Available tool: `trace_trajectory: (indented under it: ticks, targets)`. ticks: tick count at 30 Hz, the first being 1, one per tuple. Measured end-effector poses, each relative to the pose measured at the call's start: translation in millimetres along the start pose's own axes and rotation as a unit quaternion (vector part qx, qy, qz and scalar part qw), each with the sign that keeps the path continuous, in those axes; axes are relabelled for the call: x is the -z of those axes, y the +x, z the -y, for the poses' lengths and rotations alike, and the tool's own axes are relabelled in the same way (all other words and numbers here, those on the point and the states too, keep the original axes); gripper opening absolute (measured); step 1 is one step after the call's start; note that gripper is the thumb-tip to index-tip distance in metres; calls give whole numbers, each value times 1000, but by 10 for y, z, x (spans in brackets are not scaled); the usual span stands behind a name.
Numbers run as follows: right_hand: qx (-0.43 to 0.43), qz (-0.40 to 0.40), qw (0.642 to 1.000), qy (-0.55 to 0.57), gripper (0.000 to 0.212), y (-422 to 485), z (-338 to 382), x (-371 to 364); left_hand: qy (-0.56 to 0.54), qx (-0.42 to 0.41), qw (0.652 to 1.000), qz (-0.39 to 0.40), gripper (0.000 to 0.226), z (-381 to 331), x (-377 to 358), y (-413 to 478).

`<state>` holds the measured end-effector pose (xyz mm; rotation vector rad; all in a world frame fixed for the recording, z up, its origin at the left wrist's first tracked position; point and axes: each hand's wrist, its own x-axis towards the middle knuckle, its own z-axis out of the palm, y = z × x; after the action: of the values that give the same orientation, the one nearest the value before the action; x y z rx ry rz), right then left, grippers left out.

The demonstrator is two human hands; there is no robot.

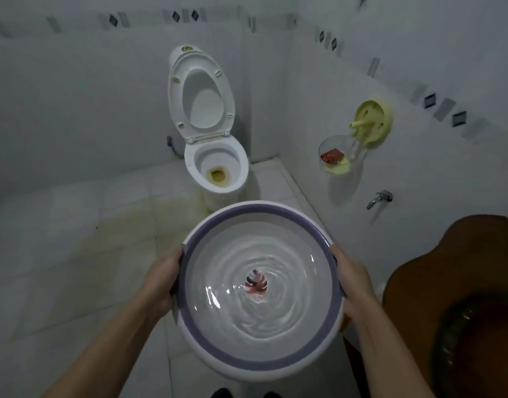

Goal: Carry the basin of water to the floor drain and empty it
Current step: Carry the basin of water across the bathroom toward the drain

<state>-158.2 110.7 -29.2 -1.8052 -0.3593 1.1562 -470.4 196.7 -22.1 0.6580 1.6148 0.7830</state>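
Note:
I hold a round white basin (pixel 247 366) with a purple band inside its rim level in front of me, above the tiled floor. Rippling water fills its bottom, over a red and dark leaf print at the centre. My left hand (pixel 161 278) grips the basin's left edge and my right hand (pixel 351 280) grips its right edge, fingers wrapped under the rim. No floor drain shows in the view.
A white toilet (pixel 215 165) with its lid and seat raised stands straight ahead against the back wall. On the right wall hang a yellow suction soap holder (pixel 372 122) with a clear dish, and a metal tap (pixel 379 198). A large brown tub (pixel 454 297) stands at the right. Floor tiles (pixel 89 254) are stained yellowish.

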Motion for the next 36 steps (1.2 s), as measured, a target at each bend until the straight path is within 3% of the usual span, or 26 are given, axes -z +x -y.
trace_trajectory:
  ticks: [9,36]
  targets:
    - [16,-55,998,-1,31,652,-891,-192,17,7,1000,-9,33,797,-162,736]
    - [30,-58,998,22,36,2886,-3429,-497,40,-13,998,36,29,3069,-987,3081]
